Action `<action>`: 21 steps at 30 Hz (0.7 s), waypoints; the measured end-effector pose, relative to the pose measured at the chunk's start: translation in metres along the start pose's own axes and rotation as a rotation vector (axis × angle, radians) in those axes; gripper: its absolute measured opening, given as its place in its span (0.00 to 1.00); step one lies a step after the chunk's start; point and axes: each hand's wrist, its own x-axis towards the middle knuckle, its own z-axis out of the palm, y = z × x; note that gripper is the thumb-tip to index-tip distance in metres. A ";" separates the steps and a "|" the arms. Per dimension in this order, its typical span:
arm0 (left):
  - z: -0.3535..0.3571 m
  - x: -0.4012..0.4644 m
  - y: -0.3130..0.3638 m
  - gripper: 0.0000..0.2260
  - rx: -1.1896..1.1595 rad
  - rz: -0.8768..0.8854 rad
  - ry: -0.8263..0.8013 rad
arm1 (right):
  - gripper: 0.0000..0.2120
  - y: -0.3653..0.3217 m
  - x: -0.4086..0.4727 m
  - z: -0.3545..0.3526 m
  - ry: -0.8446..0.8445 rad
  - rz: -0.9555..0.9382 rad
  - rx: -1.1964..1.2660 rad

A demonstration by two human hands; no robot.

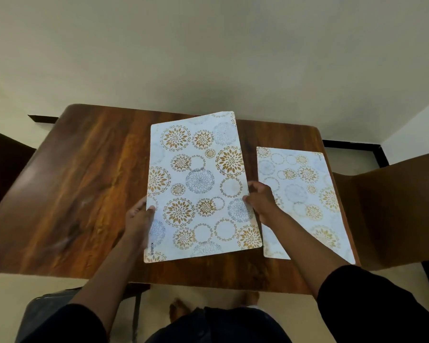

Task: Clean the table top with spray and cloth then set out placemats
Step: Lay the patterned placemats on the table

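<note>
Dark sleeves [372,300] are framing the near edge of the view, and both bare forearms are reaching out from them over the wooden table [89,174]. Between the arms, bare feet [181,309] are showing on the pale floor [22,280] just below the table's near edge.

Both hands are holding one placemat [198,184], white with gold and blue floral rings, over the middle of the table. The left hand [139,219] is gripping its left edge toward the near end, with the thumb lying on the patterned face and the fingers hidden beneath. The right hand [261,198] is pinching the right edge about midway along, fingers curled round it. The mat is sitting slightly askew, its far end tilting to the right; whether it is lying flat on the wood or being held just above it cannot be told. The word KUBER is printed at its near left corner.

A second placemat [305,194] of the same pattern is lying flat on the right part of the table, just beside the held one, and the right forearm is crossing over its near left corner.

A brown chair back [394,206] is standing against the table's right side, and a dark seat [42,315] is showing at the near left, under the left arm.
</note>
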 end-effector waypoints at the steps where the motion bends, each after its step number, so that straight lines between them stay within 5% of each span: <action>1: -0.008 0.002 0.005 0.17 0.010 0.016 0.001 | 0.18 -0.001 -0.002 0.010 0.006 0.005 0.005; 11: -0.093 0.003 0.009 0.27 0.463 0.318 0.188 | 0.14 0.000 -0.014 0.112 0.068 0.092 0.018; 16: -0.115 -0.011 -0.002 0.36 0.523 0.357 0.351 | 0.14 -0.002 0.001 0.162 0.037 0.102 -0.027; 21: -0.137 -0.020 -0.012 0.34 0.547 0.281 0.511 | 0.13 -0.013 0.015 0.212 -0.032 0.085 -0.088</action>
